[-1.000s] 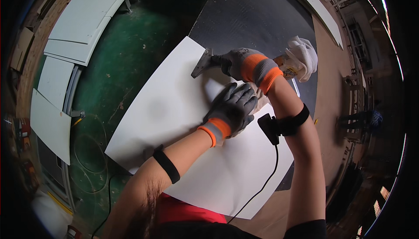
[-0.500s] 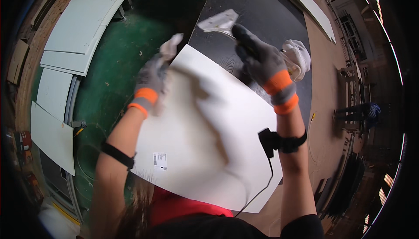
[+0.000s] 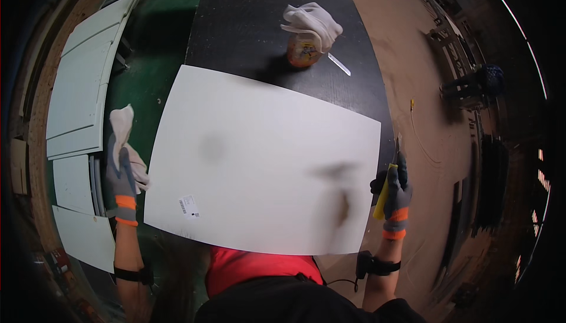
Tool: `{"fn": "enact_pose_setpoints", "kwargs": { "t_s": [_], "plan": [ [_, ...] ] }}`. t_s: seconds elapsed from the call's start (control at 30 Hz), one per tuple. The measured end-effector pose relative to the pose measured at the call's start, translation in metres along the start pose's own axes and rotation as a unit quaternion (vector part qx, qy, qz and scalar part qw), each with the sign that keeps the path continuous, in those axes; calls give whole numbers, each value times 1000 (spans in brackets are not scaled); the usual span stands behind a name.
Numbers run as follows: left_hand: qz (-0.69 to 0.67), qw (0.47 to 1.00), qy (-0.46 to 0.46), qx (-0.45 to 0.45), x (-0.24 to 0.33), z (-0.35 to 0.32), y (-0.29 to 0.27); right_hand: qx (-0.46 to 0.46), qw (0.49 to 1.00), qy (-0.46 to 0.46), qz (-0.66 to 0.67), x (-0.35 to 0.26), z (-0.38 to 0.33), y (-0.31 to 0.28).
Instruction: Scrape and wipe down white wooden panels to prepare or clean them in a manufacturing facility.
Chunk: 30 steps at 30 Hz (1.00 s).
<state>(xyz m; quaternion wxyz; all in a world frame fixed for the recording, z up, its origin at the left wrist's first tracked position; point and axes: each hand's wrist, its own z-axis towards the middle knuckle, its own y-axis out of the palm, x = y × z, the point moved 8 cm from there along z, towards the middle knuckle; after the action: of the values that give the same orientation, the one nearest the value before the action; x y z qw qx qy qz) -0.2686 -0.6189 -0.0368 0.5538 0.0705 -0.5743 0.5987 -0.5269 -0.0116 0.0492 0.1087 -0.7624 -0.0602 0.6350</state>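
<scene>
A large white panel (image 3: 259, 164) with a small printed label near its left corner lies in front of me on a black worktop (image 3: 242, 22). Off the panel's left edge, my left hand (image 3: 122, 175), in a grey glove with an orange cuff, is closed on a bunched white cloth (image 3: 122, 122). At the right edge, my right hand (image 3: 398, 190), gloved alike, grips a scraper with a yellow handle (image 3: 384, 198); its blade is edge-on and hard to make out. Beyond the panel stands an orange-tinted jar (image 3: 302, 53) with a white rag (image 3: 313, 23) draped over it.
Beside the jar lies a thin pale strip (image 3: 339, 65). White panels (image 3: 82, 93) rest on a rack at the left, across the green floor (image 3: 154, 52). A yellow-tipped cord (image 3: 412, 106) lies on the brown surface to the right. A person (image 3: 486, 80) is farther off at right.
Both hands have moved apart and nearer to me, the left with the cloth, the right with the scraper. My view has turned, so the panel now looks straighter and the jar shows fully.
</scene>
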Motion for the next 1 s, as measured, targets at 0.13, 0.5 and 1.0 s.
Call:
{"fn": "enact_pose_setpoints", "kwargs": {
  "t_s": [0.13, 0.5, 1.0],
  "plan": [
    [26, 973, 169, -154, 129, -7, 131, -12, 999, -34, -5, 8, -15, -42],
    [2, 871, 423, -252, 427, -252, 375, 94, 994, 18, 56, 73, -128, -223],
    [-25, 604, 90, -791, 338, -443, 171, -105, 941, 12, -323, 210, 0, -225]
  ]
}}
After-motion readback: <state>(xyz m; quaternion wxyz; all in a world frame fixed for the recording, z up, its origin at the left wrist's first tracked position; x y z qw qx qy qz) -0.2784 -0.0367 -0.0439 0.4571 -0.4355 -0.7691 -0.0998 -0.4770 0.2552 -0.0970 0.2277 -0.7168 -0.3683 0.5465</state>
